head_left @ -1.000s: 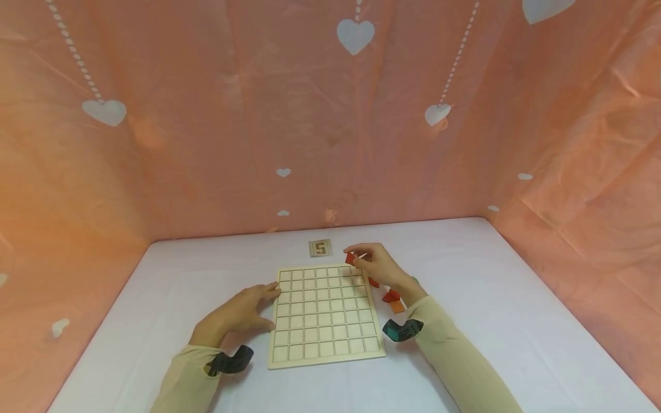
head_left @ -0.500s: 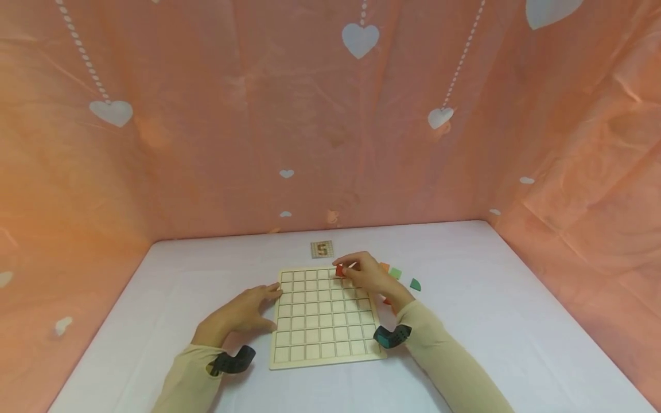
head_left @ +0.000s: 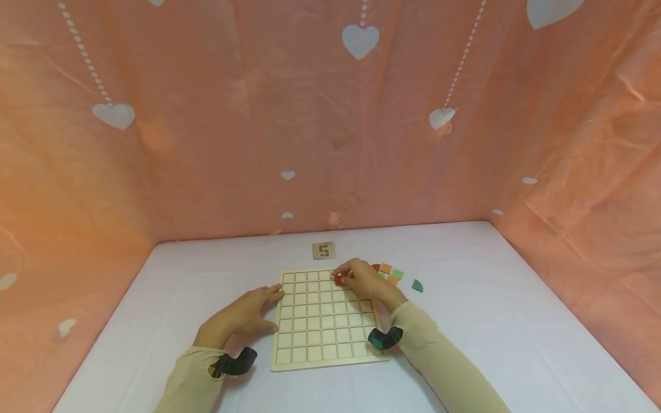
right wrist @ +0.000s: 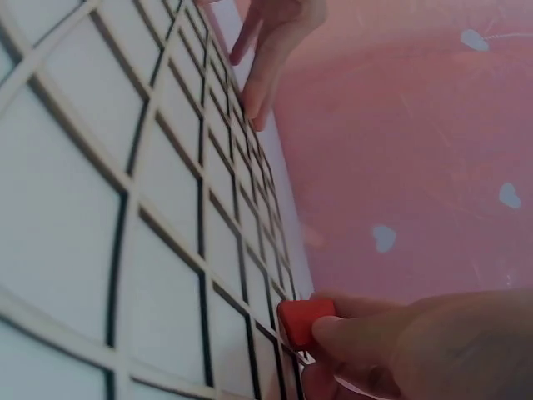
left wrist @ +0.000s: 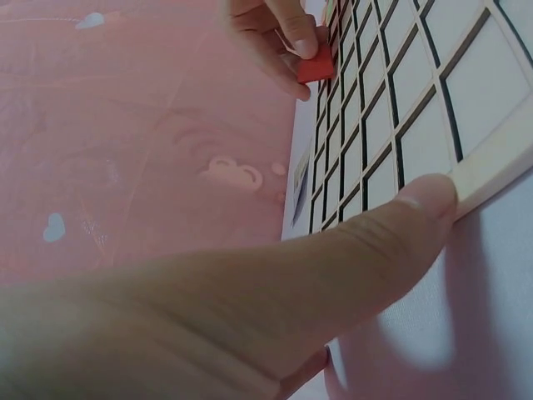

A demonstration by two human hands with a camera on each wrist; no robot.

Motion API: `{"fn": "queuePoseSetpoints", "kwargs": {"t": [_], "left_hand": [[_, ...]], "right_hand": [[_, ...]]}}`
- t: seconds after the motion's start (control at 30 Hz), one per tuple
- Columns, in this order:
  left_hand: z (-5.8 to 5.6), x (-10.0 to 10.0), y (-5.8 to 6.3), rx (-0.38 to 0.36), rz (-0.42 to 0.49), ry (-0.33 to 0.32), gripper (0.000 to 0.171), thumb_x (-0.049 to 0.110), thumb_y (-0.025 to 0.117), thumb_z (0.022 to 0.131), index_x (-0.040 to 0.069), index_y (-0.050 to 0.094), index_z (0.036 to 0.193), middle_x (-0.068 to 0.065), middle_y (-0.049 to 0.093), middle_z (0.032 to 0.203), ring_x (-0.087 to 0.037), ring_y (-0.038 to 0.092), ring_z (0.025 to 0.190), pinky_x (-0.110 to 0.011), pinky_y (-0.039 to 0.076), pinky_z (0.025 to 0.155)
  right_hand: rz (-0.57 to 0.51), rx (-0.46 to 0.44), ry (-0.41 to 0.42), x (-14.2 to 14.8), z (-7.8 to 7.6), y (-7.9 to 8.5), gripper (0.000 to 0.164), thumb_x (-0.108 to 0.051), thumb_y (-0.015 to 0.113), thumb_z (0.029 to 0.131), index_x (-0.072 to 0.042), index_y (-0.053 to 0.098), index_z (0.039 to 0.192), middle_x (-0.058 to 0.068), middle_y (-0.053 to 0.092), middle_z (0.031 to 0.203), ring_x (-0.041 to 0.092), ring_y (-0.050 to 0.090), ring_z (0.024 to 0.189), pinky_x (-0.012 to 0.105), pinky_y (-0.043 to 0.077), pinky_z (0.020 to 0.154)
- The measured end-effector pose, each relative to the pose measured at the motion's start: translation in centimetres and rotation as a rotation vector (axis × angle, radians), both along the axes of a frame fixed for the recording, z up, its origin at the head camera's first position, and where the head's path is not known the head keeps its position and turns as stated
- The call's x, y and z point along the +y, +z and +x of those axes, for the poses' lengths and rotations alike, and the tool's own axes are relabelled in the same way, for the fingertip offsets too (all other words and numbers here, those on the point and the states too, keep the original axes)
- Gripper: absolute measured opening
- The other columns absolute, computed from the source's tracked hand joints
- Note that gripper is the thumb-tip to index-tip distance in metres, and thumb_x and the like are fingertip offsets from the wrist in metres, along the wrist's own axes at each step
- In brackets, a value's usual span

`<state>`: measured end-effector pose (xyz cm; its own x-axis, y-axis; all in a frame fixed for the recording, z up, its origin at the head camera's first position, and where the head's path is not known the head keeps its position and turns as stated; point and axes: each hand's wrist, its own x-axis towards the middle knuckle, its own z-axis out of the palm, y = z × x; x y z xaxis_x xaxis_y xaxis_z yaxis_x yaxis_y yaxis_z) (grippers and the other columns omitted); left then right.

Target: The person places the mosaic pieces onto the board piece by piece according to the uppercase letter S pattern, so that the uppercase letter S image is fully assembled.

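Observation:
A pale wooden grid board (head_left: pixel 312 324) lies on the table in the head view. My right hand (head_left: pixel 365 280) pinches a small red tile (head_left: pixel 338 280) between thumb and fingers over the far part of the grid, right of its middle. In the right wrist view, the red tile (right wrist: pixel 304 323) is at the grid's surface; whether it touches the board is hard to tell. Along the board's left edge rests my left hand (head_left: pixel 240 312), thumb and fingers spread and extended against the frame. The left wrist view shows its thumb (left wrist: pixel 416 204) on the rim.
Beyond the board lies a small card (head_left: pixel 323 250) with a brown S-like figure on a grid. To the right of my right hand are several loose tiles, among them an orange one (head_left: pixel 385 268), a light green one (head_left: pixel 397 275) and a dark green quarter-round (head_left: pixel 418 285).
From the board's far right corner, my right hand has carried the red tile left and nearer over the grid. Loose tiles behind it have come into view. My left hand stays at the edge.

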<state>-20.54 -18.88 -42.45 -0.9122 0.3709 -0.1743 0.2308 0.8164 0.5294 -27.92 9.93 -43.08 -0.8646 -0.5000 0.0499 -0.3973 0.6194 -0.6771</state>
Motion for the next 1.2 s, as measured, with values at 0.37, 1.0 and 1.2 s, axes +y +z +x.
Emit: {"fn": "queuePoseSetpoints", "kwargs": {"t": [0.37, 1.0, 1.2], "left_hand": [[0.1, 0.2, 0.3, 0.0, 0.0, 0.005, 0.078, 0.016, 0.088, 0.074, 0.004, 0.056, 0.143, -0.015, 0.04, 0.161, -0.045, 0.035, 0.149, -0.062, 0.03, 0.123], [0.2, 0.4, 0.5, 0.014, -0.026, 0.0, 0.076, 0.017, 0.088, 0.075, 0.004, 0.056, 0.143, -0.016, 0.041, 0.161, -0.046, 0.035, 0.148, -0.062, 0.03, 0.123], [0.2, 0.3, 0.3, 0.003, -0.025, 0.009, 0.077, 0.017, 0.088, 0.075, 0.004, 0.056, 0.143, -0.017, 0.04, 0.161, -0.045, 0.035, 0.148, -0.061, 0.03, 0.124]], "right_hand": [[0.107, 0.097, -0.064, -1.0, 0.6, -0.4, 0.016, 0.0, 0.068, 0.092, -0.011, 0.072, 0.103, 0.007, 0.074, 0.096, 0.023, 0.07, 0.093, 0.037, 0.06, 0.08], [0.156, 0.072, -0.002, -0.6, 1.0, -0.1, 0.023, -0.007, 0.072, 0.092, -0.002, 0.074, 0.114, 0.014, 0.074, 0.114, 0.029, 0.069, 0.109, 0.044, 0.06, 0.094], [0.131, 0.061, 0.016, -0.4, 0.9, -0.1, 0.023, -0.01, 0.073, 0.092, -0.001, 0.075, 0.113, 0.014, 0.075, 0.113, 0.028, 0.068, 0.109, 0.043, 0.06, 0.095]]}}
